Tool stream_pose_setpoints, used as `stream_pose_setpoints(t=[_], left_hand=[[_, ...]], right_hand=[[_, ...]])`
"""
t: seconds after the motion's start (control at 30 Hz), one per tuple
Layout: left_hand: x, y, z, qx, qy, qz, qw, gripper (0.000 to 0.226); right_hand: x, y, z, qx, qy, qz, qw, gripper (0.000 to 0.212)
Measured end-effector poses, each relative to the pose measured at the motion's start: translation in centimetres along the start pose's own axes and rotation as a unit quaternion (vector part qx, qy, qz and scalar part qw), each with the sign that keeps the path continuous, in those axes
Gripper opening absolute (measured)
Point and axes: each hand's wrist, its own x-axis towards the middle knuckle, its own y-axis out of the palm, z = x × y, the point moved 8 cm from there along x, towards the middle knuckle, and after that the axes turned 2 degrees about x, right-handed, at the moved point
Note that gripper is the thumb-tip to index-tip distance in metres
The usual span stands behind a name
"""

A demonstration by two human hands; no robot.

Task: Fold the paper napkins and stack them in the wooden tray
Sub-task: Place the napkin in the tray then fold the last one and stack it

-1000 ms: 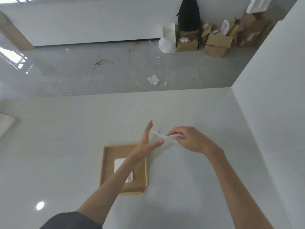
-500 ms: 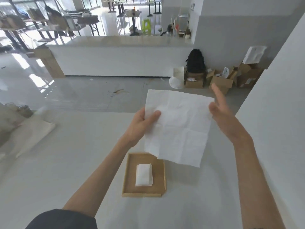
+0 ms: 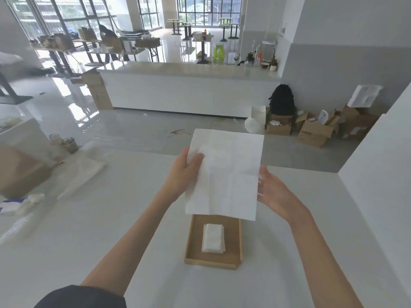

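unfolded white paper napkin [image 3: 224, 174] held up in the air above the white table [image 3: 89, 230], hanging as a flat sheet facing the camera, long axis running top to bottom, top edge tipped slightly away, crease lines crossing it. pinched near its upper left edge by the left hand [image 3: 184, 172], thumb in front, fingers behind. right hand [image 3: 274, 191] open at the sheet's right edge, palm turned toward it, fingers spread and touching or just beside the paper; cannot tell which. directly below the sheet's lower edge, wooden tray [image 3: 192, 241] flat on the table, long axis pointing away from the person. inside it, a small stack of folded napkins [image 3: 213, 238], lying near the middle, long axis matching the tray's.
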Motion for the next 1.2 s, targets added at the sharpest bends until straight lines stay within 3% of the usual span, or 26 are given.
stream_pose_setpoints(t=[0.13,0.4,0.6,0.7,1.03,1.2], left_hand=[[0.2,-1.0,0.4,-0.017,0.0,0.015,1.0,0.019],[1.2,-1.8,0.8,-0.088,-0.023,0.114,0.989,0.034],[2.2,-1.3,0.9,-0.092,0.003,0.085,0.992,0.031],[2.7,0.1,0.5,-0.087,0.017,0.104,0.991,0.032],[4.8,3.7,-2.2,-0.146,0.054,0.152,0.976,0.021],[5.4,3.7,-3.1,-0.167,0.069,0.117,0.976,0.024]], right_hand=[[1.2,1.6,-1.1,0.017,-0.004,-0.036,0.999,0.053],[2.5,0.2,2.2,0.04,-0.073,-0.117,0.99,0.028],[1.9,-1.2,3.3,0.012,-0.087,-0.117,0.989,0.024],[1.0,-2.2,4.5,-0.025,-0.106,-0.144,0.984,0.037],[-1.3,-5.9,8.8,-0.079,-0.159,-0.166,0.97,0.034],[-1.5,-6.8,10.2,-0.086,-0.177,-0.168,0.966,0.045]])
